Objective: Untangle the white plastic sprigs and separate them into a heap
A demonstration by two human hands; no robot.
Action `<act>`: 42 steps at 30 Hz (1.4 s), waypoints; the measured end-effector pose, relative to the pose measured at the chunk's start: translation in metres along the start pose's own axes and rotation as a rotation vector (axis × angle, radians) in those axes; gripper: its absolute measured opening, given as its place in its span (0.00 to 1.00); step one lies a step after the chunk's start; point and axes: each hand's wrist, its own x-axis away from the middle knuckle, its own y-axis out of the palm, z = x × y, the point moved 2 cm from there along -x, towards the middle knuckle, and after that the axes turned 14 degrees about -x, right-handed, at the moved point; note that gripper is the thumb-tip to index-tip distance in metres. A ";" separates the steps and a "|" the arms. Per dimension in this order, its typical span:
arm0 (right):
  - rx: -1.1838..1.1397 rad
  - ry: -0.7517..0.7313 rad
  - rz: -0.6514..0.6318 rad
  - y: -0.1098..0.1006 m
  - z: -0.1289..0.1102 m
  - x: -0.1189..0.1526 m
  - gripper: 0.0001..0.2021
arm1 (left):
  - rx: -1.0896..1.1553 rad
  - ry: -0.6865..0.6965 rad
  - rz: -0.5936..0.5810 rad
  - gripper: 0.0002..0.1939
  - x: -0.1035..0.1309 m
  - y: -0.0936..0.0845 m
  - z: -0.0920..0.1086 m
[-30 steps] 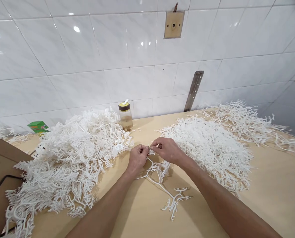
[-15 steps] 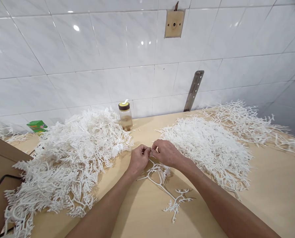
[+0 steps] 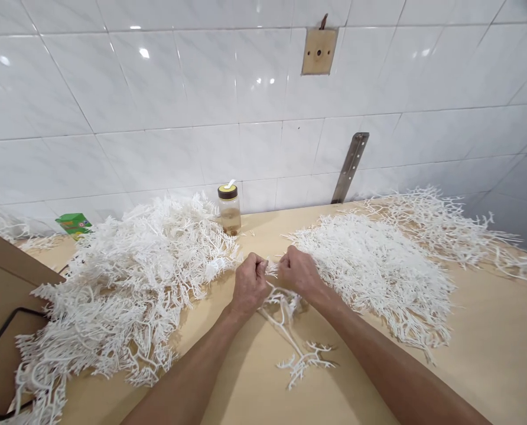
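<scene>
Near the middle of the wooden table (image 3: 241, 378), my left hand (image 3: 251, 284) is closed on a white branched piece (image 3: 296, 348). Its stems run from below the fingers toward the front, ending in a forked tip on the table. A small fan of thin white twigs (image 3: 272, 269) shows between the two hands. My right hand (image 3: 299, 273) is closed beside that fan, its fingertips pinched; what they hold, if anything, is too small to make out.
A large heap of white branches (image 3: 130, 283) lies at the left, a flatter pile (image 3: 379, 265) at the right, looser branches (image 3: 449, 230) behind it. A lidded bottle (image 3: 230, 211), green box (image 3: 74, 224), cardboard box (image 3: 10, 307) and metal bracket (image 3: 351, 168) are also there.
My hands have moved slightly apart, and the twig fan now shows between them. The branched piece's forked tip has shifted left. The camera view has moved a little.
</scene>
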 end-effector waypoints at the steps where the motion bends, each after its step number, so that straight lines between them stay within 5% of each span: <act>1: 0.017 -0.004 0.020 -0.004 0.005 -0.003 0.07 | 0.017 -0.004 -0.002 0.09 0.000 0.000 -0.001; 9: -0.114 -0.087 0.242 -0.035 0.028 -0.018 0.04 | 0.269 -0.216 -0.129 0.13 -0.002 0.008 -0.009; 16: -0.266 -0.399 -0.075 -0.030 -0.003 -0.003 0.06 | 0.239 -0.240 -0.121 0.13 -0.003 0.005 -0.006; 21: -0.177 -0.371 -0.181 -0.020 -0.008 0.003 0.05 | 0.232 -0.235 -0.134 0.13 -0.002 0.005 -0.005; 31: -0.212 -0.253 -0.202 -0.023 -0.006 0.001 0.05 | 0.218 -0.212 -0.227 0.15 -0.003 0.006 -0.010; 35: -0.194 -0.331 -0.158 -0.022 -0.002 0.000 0.05 | 0.242 -0.214 -0.279 0.16 -0.004 0.007 -0.012; 42: -0.190 -0.506 -0.211 -0.017 -0.005 0.004 0.06 | 0.312 -0.347 -0.168 0.17 -0.007 0.008 -0.015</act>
